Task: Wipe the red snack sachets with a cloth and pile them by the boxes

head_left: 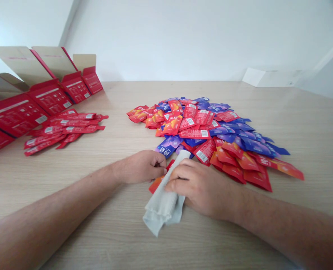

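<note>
My right hand (198,187) grips a folded white cloth (162,204) and presses it over a red-and-orange sachet (155,184) on the table. Most of that sachet is hidden under the cloth. At the sachet's left edge, my left hand (143,166) is closed, thumb and fingertips pinched on it. Just beyond both hands lies a loose pile of red-and-orange sachets (173,123) and blue-and-purple sachets (169,145), several showing their barcode side.
Red cardboard boxes (49,96) with raised flaps stand in a row at the left. In front of them lies a smaller stack of red sachets (67,129). A white folded card or box (270,78) sits at the back right, by the wall.
</note>
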The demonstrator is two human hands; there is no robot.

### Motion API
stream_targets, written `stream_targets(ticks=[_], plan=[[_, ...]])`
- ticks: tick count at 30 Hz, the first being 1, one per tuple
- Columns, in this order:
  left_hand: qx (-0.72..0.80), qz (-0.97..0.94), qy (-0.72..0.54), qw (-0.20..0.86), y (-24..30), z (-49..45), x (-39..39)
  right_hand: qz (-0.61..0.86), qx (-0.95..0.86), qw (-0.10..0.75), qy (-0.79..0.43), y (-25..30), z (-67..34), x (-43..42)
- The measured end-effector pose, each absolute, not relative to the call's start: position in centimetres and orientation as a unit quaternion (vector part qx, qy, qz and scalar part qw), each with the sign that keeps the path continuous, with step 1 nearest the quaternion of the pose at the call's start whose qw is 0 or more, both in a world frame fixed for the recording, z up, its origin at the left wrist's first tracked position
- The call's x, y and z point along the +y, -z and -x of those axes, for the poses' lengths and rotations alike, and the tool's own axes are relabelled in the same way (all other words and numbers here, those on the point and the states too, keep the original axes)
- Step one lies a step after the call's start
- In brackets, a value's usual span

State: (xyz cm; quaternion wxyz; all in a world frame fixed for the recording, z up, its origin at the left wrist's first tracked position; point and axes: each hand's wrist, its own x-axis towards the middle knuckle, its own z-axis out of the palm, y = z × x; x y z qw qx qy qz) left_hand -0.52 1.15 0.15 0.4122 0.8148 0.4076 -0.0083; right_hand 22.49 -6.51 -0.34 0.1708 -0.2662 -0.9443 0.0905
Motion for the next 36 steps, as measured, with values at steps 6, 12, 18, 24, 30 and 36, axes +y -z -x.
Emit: stream_targets(ticks=[6,12,18,24,30,36], plan=[[0.402,-0.818,0.014,0.412,-0.03,0.65,1.16,0.289,-0.939,0.161,-0.094,0.18,-22.50,-6.50],[0.408,-0.814,0.013,0.413,0.03,0.62,0.98,0.297,-0.932,0.186,-0.092,0.49,-22.54,-6.43],[0.405,-0.814,0.012,0.415,-0.21,0.45,1.06,0.270,-0.944,0.165,-0.091,0.27,-22.41,-6.58],[0.409,-0.811,0.011,0.418,-0.30,0.42,0.78,0.320,-0.923,0.196,-0.092,0.50,-22.49,-6.52],[0.413,-0.813,0.013,0.410,-0.35,0.37,0.95,0.262,-0.946,0.170,-0.087,0.30,-22.35,-6.68],[0.408,-0.810,0.007,0.421,-0.08,0.48,0.94,0.303,-0.929,0.190,-0.092,0.49,-22.48,-6.52]])
